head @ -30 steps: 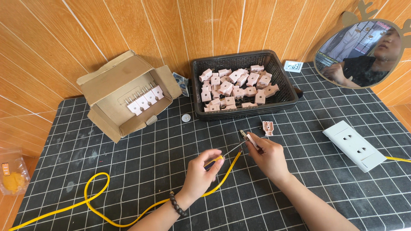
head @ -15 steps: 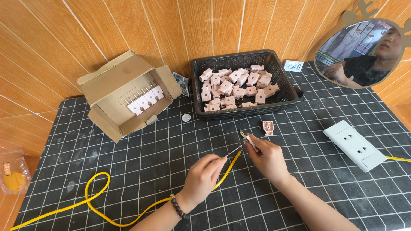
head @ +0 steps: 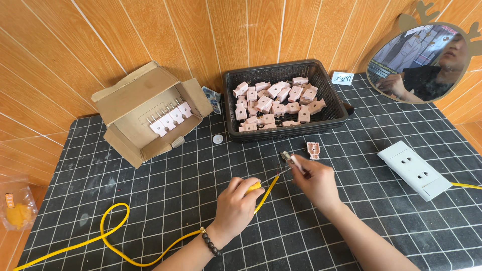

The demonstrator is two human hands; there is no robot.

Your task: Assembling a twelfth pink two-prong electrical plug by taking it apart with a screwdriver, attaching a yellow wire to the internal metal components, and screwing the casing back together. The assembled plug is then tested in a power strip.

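Black gridded mat [head: 150,200]: left hand [head: 236,206] pinches the yellow cable [head: 115,241] steady, so right hand [head: 314,180] can grip the small pink plug part [head: 290,159] at its wire end.

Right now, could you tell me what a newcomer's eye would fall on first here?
Probably the two hands at centre front: the left hand pinches a yellow cable that loops off to the left, while the right hand holds a small plug part at its end. Behind them, a black basket holds pink plug halves.
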